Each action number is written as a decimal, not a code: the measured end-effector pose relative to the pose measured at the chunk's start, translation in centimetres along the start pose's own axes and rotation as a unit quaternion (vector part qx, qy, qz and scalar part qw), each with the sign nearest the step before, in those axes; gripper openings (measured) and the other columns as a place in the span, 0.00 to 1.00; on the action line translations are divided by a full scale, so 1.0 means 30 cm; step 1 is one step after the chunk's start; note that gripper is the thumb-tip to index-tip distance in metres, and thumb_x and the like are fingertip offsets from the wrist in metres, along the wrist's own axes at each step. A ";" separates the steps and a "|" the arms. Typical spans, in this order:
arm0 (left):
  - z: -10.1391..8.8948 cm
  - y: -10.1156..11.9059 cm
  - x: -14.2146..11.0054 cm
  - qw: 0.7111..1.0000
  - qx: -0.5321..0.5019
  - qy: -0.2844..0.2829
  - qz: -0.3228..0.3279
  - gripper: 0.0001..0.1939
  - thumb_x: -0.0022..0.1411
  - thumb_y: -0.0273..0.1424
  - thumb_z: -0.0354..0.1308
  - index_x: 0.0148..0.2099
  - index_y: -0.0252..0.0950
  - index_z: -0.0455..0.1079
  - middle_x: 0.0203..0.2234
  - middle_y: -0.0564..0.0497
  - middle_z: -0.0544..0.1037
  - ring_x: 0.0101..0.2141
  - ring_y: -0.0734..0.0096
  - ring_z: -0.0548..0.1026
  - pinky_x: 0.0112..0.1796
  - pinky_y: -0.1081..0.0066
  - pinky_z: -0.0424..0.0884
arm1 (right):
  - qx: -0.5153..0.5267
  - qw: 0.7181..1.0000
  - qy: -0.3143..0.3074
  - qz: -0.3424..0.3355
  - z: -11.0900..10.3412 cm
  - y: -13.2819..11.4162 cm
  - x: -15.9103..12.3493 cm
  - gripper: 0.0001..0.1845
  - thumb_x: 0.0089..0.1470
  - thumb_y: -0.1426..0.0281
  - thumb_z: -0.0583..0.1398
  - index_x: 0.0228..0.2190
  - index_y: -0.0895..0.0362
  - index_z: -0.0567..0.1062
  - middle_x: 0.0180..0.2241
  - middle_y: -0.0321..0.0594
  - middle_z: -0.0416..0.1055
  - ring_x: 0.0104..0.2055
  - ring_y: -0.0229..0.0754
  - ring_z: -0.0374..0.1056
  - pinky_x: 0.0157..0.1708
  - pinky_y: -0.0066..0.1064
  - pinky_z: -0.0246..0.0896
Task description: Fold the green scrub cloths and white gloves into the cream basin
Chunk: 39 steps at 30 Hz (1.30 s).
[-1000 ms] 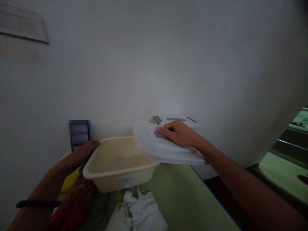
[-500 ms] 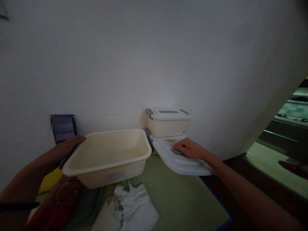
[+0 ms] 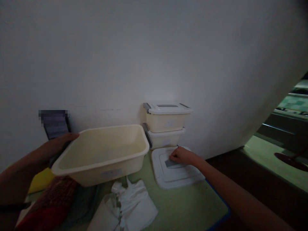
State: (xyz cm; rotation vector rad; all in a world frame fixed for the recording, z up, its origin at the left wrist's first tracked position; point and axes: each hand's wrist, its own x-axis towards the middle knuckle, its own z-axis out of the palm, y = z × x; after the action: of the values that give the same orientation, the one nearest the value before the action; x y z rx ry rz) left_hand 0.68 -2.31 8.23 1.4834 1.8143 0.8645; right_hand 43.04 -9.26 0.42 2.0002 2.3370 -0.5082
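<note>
A cream plastic storage box, its top open and no contents visible inside, stands left of centre. My left hand is closed on its left end, by the grey clip and rim; the fingertips are partly hidden. To the right, the white box lid lies flat on the green table. My right hand rests over the lid's grey middle strip, with its fingers curled at the strip.
Two lidded boxes, an upper one and a lower one, are stacked against the wall. White cloth, red knitted fabric and something yellow lie in front. A phone leans at left. The table's blue edge is at right.
My right hand has lowered the lid from a tilt to flat on the table. The box in my left hand has stayed in about the same place.
</note>
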 end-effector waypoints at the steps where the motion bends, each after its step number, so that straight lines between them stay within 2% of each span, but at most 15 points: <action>1: 0.000 0.002 -0.003 0.999 -0.022 -0.022 -0.017 0.14 0.59 0.37 0.47 0.28 0.36 0.68 0.15 0.52 0.78 0.21 0.63 0.77 0.25 0.67 0.75 | -0.004 1.000 0.001 0.001 0.011 -0.009 0.007 0.18 0.60 0.65 0.58 0.50 0.58 0.69 0.50 0.45 0.69 0.46 0.46 0.69 0.44 0.43 0.68; 3: -0.002 0.002 -0.007 0.995 -0.065 -0.056 -0.048 0.15 0.62 0.37 0.45 0.30 0.35 0.68 0.15 0.53 0.78 0.21 0.64 0.76 0.25 0.68 0.74 | -0.009 1.000 0.013 0.003 0.029 -0.025 0.017 0.18 0.60 0.65 0.58 0.50 0.58 0.69 0.50 0.45 0.68 0.46 0.46 0.69 0.44 0.44 0.68; 5: -0.004 -0.002 -0.006 0.991 -0.094 -0.067 -0.062 0.14 0.63 0.37 0.46 0.32 0.35 0.67 0.15 0.54 0.77 0.21 0.66 0.75 0.25 0.70 0.72 | -0.009 0.999 0.031 0.007 0.042 -0.039 0.021 0.18 0.60 0.65 0.58 0.50 0.58 0.69 0.50 0.45 0.68 0.46 0.46 0.69 0.44 0.44 0.68; 12: -0.008 -0.038 0.029 0.989 -0.116 -0.079 -0.056 0.13 0.63 0.37 0.49 0.33 0.35 0.67 0.18 0.56 0.77 0.22 0.69 0.73 0.25 0.73 0.69 | 0.063 0.995 0.076 0.002 0.054 -0.107 0.027 0.17 0.60 0.65 0.58 0.50 0.58 0.69 0.50 0.45 0.68 0.47 0.45 0.69 0.44 0.44 0.68; 16: -0.011 -0.057 0.039 0.990 -0.115 -0.084 -0.026 0.11 0.61 0.38 0.51 0.34 0.35 0.66 0.20 0.57 0.76 0.23 0.70 0.73 0.26 0.73 0.69 | 0.184 0.974 0.129 0.001 -0.003 -0.197 0.051 0.17 0.61 0.64 0.57 0.48 0.59 0.70 0.46 0.44 0.71 0.42 0.43 0.71 0.40 0.41 0.69; 17: -0.012 -0.059 0.040 0.989 -0.114 -0.088 -0.019 0.11 0.61 0.39 0.51 0.34 0.35 0.66 0.20 0.57 0.76 0.24 0.69 0.73 0.26 0.73 0.69 | 0.217 0.966 0.139 0.000 -0.025 -0.225 0.057 0.19 0.66 0.62 0.47 0.48 0.61 0.69 0.42 0.46 0.72 0.37 0.41 0.72 0.37 0.37 0.71; 18: -0.012 -0.061 0.040 0.989 -0.113 -0.093 -0.013 0.12 0.60 0.39 0.51 0.35 0.35 0.66 0.21 0.57 0.77 0.24 0.69 0.74 0.27 0.73 0.69 | 0.249 0.958 0.143 -0.003 -0.048 -0.255 0.064 0.26 0.67 0.61 0.38 0.48 0.62 0.68 0.39 0.48 0.73 0.34 0.39 0.73 0.33 0.33 0.71; 20: -0.013 -0.065 0.041 0.989 -0.110 -0.101 0.000 0.12 0.60 0.40 0.51 0.35 0.36 0.66 0.22 0.56 0.77 0.25 0.69 0.74 0.27 0.72 0.69 | 0.300 0.943 0.144 -0.010 -0.094 -0.314 0.077 0.32 0.66 0.57 0.32 0.50 0.63 0.66 0.38 0.49 0.73 0.31 0.38 0.73 0.28 0.29 0.71; 25: -0.017 -0.075 0.038 0.988 -0.103 -0.107 0.041 0.14 0.58 0.42 0.51 0.34 0.36 0.65 0.24 0.55 0.76 0.26 0.68 0.74 0.28 0.71 0.69 | 0.341 0.933 0.109 -0.031 -0.163 -0.417 0.109 0.25 0.62 0.53 0.46 0.45 0.60 0.69 0.36 0.48 0.74 0.28 0.40 0.72 0.20 0.29 0.70; 28: -0.020 -0.076 0.032 0.989 -0.091 -0.097 0.068 0.15 0.57 0.44 0.51 0.33 0.36 0.64 0.25 0.55 0.75 0.27 0.68 0.73 0.29 0.71 0.69 | 0.329 0.939 0.094 -0.035 -0.172 -0.434 0.128 0.23 0.61 0.54 0.49 0.44 0.59 0.68 0.31 0.46 0.74 0.25 0.41 0.71 0.17 0.29 0.67; 31: -0.021 -0.071 0.032 0.990 -0.068 -0.089 0.082 0.17 0.54 0.46 0.50 0.32 0.37 0.65 0.25 0.54 0.75 0.28 0.66 0.73 0.30 0.69 0.70 | 0.301 0.948 0.093 -0.044 -0.174 -0.424 0.141 0.22 0.62 0.55 0.46 0.37 0.58 0.70 0.25 0.42 0.72 0.20 0.40 0.69 0.14 0.28 0.63; 34: -0.024 -0.067 0.036 0.992 -0.039 -0.079 0.092 0.20 0.52 0.49 0.50 0.32 0.37 0.67 0.27 0.51 0.77 0.30 0.62 0.75 0.32 0.67 0.71 | 0.275 0.955 0.091 -0.057 -0.175 -0.402 0.150 0.24 0.63 0.57 0.43 0.29 0.58 0.70 0.18 0.37 0.66 0.16 0.37 0.64 0.16 0.28 0.62; 36: -0.027 -0.064 0.037 0.992 -0.018 -0.069 0.100 0.22 0.52 0.51 0.50 0.33 0.37 0.68 0.29 0.50 0.77 0.33 0.60 0.75 0.33 0.66 0.71 | 0.265 0.958 0.087 -0.067 -0.175 -0.387 0.156 0.21 0.63 0.60 0.44 0.33 0.57 0.71 0.20 0.36 0.69 0.15 0.36 0.64 0.17 0.28 0.62; 39: -0.028 -0.058 0.031 0.992 0.015 -0.048 0.113 0.23 0.53 0.52 0.49 0.34 0.37 0.68 0.29 0.49 0.78 0.34 0.58 0.75 0.33 0.66 0.70 | 0.255 0.960 0.083 -0.074 -0.172 -0.371 0.170 0.19 0.62 0.64 0.45 0.43 0.57 0.71 0.32 0.42 0.75 0.16 0.36 0.66 0.16 0.28 0.62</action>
State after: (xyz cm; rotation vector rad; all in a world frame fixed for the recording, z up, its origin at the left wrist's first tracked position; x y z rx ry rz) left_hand -1.13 -1.74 7.24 1.7436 1.6174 0.8611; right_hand 32.39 -4.42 6.68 2.1331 2.6861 -1.0902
